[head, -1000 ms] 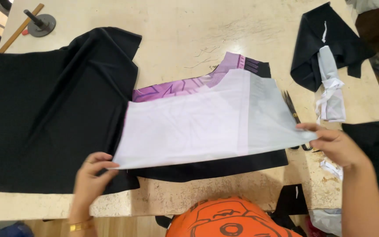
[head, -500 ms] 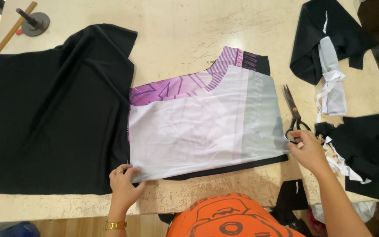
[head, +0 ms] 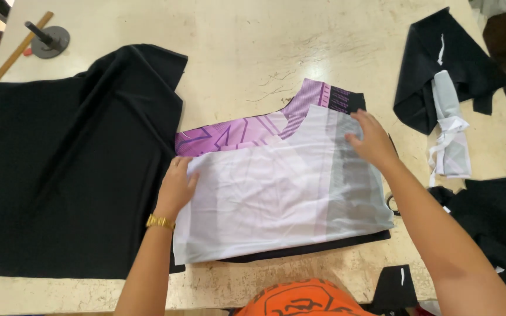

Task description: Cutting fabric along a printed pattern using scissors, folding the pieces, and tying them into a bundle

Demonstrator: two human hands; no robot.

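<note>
The person is leaning over a pale stone table (head: 253,35) and pressing both hands flat onto a folded white cloth (head: 265,205). The left hand (head: 177,187), with a gold bracelet (head: 160,222) at the wrist, is resting on the cloth's left edge, fingers spread and gripping nothing. The right hand (head: 372,139) is lying open near the upper right corner, palm down, also clamped on nothing. The hands are well apart, one at each end, which looks like a way of holding the layers flat and squared against each other.

The white cloth is sitting in the middle of the table, on top of a purple patterned piece (head: 247,129) that is showing along its upper edge, and a thin black layer (head: 300,248) is peeking out beneath its lower edge. Its left side is touching a large black cloth (head: 65,169) that is spreading across the left of the table and reaching the near edge.

Beyond the pieces the tabletop is lying bare, giving room to slide things away from the person. To the right, black scraps (head: 440,70) and a pale strip (head: 449,129) are crowding the far side, with more dark offcuts (head: 493,216) near the right forearm. A wooden stick (head: 21,47) and a small round metal stand (head: 49,42) are sitting at the far left corner.
</note>
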